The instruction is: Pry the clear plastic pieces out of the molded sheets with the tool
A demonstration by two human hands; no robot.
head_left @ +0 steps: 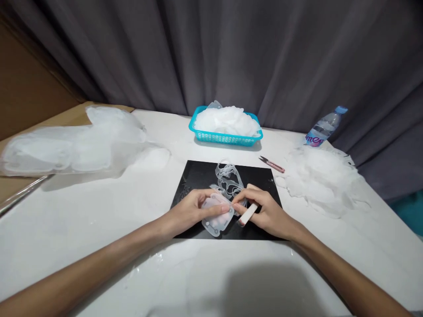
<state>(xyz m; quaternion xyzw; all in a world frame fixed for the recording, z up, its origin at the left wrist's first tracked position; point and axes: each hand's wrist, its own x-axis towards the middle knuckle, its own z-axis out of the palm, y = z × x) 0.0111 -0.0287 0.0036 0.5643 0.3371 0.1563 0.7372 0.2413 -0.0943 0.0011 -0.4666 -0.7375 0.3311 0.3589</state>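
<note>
Translucent piece (212, 226) pinched in left hand (192, 208), thumb on top; stick (247, 215) held in curled grip of right hand (271, 215), fingertips at piece's edge.

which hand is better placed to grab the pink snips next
Probably the right hand: it is nearer the pink snips, though it also holds a white tool. The left hand is farther away, holding the translucent piece.
</note>
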